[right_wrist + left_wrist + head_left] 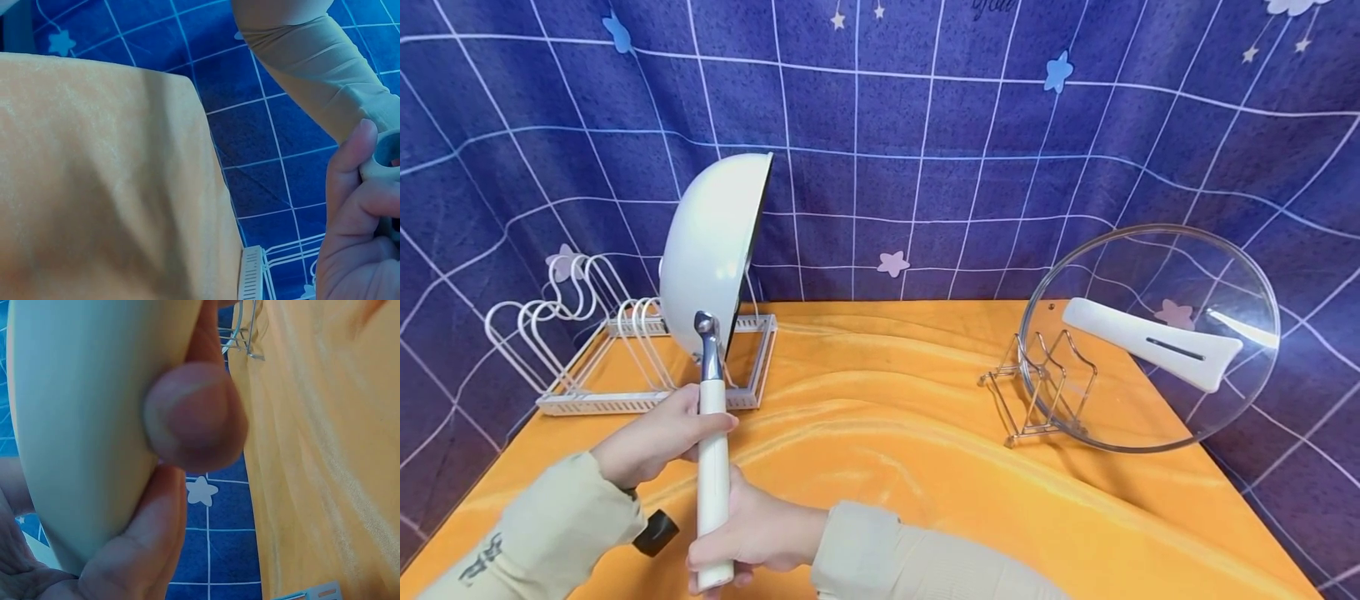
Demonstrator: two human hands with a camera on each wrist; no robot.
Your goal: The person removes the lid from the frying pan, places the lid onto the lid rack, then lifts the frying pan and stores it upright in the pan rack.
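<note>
A white wok (706, 242) is tilted up on its side at the right part of the white rack (655, 402), its dark inner side turned right. Its white handle (712, 467) points down toward me. My left hand (658, 437) grips the upper handle, with the thumb across it. Lower down, my right hand (752, 521) holds the handle near its end. Close up in the left wrist view, the handle (81, 425) lies between fingers and thumb. In the right wrist view, fingers curl around the handle's end (378, 165).
At the right, a glass lid (1150, 417) with a white grip (1150, 342) stands on edge in a small wire rack (1037, 387). An orange cloth (887, 475) covers the table. A blue curtain (895, 167) hangs behind it.
</note>
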